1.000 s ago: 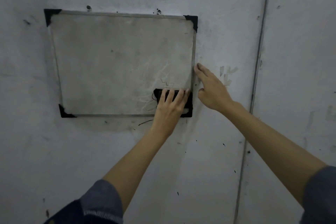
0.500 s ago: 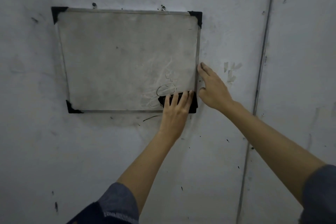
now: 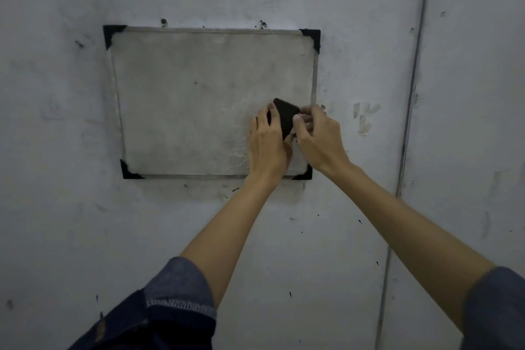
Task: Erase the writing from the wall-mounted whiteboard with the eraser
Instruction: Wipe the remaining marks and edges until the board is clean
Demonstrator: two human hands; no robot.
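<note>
Both hands grip the eraser (image 3: 285, 116) at once: left hand (image 3: 267, 145) curled round its left edge, right hand (image 3: 319, 136) pinching its right corner. Eraser sits tilted, long axis diagonal, over the whiteboard (image 3: 199, 99) lower-right area, just inside the right frame edge. Faint smears below the eraser, possibly leftover writing, hard to tell. Left hand is nearer those marks; next wipe likely goes downward.

Matt, smudged surfaces on board and wall

The whiteboard (image 3: 199, 99) looks dull and grey-smeared, framed in thin pale metal with black plastic corner caps (image 3: 311, 37). The eraser (image 3: 285, 116) is matt black. The wall (image 3: 369, 23) is painted, matt and scuffed with dark flecks. The sleeves (image 3: 176, 304) are stitched blue denim cloth.
</note>
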